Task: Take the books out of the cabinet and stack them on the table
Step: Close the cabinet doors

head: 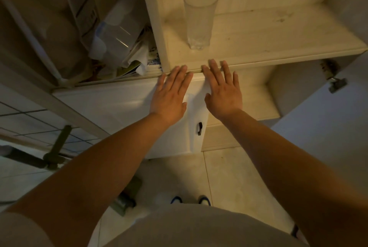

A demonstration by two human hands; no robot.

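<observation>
Reaching fwd w/ both arms, the person holds the left hand [171,92] and right hand [223,87] flat, palms down, fingers spread & straight, gripping nothing. Both sets of fingertips lie at the front edge of the shelf [258,35] of a pale wood cabinet [151,7]; whether they touch the edge or just hover over it can't be told. The hands are side by side, near each other but apart. On the shelf, just beyond the hands & a bit left of ctr, a tall clear glass [199,19] stands upright; rest of the shelf board shows bare wood w/ a few dark specks. Left of the cabinet's side wall, a cluttered compartment holds a clear plastic container [117,33] and, at its btm right, a messy pile of papers or booklets [139,61] leaning vs. the wall; too blurred to say if these are books. Below the shelf, a white cabinet door [119,107] w/ a small black handle [199,128] is under the left hand & wrist. To the right the lower compartment is open, w/ a metal hinge [336,83] on the far side. Tiled floor [229,177] below, w/ blue-edged toes of footwear [204,200] by the person's body.
</observation>
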